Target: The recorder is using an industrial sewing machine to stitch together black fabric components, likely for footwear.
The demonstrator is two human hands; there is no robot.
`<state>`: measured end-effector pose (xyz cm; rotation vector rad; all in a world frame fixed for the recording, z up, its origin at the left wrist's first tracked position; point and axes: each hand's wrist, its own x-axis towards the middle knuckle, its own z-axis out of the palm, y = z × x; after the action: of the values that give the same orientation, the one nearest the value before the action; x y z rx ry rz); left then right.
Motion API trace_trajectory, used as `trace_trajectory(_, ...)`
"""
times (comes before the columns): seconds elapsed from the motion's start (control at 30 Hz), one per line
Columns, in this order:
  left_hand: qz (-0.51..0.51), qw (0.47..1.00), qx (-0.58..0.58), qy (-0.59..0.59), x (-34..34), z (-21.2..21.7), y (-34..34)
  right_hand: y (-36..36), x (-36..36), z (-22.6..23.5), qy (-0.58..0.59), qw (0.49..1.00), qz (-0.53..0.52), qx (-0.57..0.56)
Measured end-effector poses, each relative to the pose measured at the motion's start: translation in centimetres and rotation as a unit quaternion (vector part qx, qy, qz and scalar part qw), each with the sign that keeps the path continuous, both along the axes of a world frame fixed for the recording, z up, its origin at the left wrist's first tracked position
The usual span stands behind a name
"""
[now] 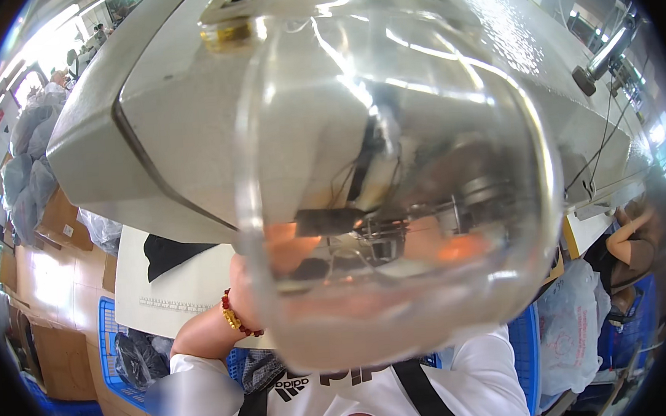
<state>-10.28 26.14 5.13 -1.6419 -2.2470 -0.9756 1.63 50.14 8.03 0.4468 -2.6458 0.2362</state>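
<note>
A clear, curved plastic guard fills the middle of the view, blurring what lies behind it. Through it shows the needle area of a large sewing machine, with metal parts and thin rods. My left hand, its wrist wearing a beaded bracelet, reaches in at the left side of the needle area. On the other side, my right hand appears as a smeared patch close to the metal parts. Fingers of both hands are too blurred to read, and whatever they touch is hidden. A black fabric piece lies on the white table, left of my left hand.
The white table carries a printed ruler strip. Blue plastic crates stand beside me, one with dark bagged items. Clear bags sit at right, near another person. Cartons and bags line the left.
</note>
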Motion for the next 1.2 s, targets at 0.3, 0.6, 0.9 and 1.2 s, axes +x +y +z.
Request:
trace_trajectory(0.3, 0.045, 0.976, 0.11, 0.183, 0.5, 1.7, 2.3, 1.2, -0.6, -2.2, 0.028, 0.999, 0.02, -0.04)
trace_trajectory(0.6, 0.053, 0.98, 0.099, 0.165, 0.5, 1.4, 2.7, 2.6, -0.3, -2.7, -0.159, 0.963, 0.055, -0.209)
trace_trajectory(0.9, 0.06, 0.979, 0.055, 0.189, 0.0, 0.9, 2.3, 2.2, 0.3, -1.0, -0.34, 0.834, 0.022, -0.433)
trace_trajectory(1.2, 0.078, 0.964, 0.089, 0.237, 1.9, 1.7, 4.1, 3.0, -0.1, -3.2, -0.211, 0.947, 0.007, -0.242)
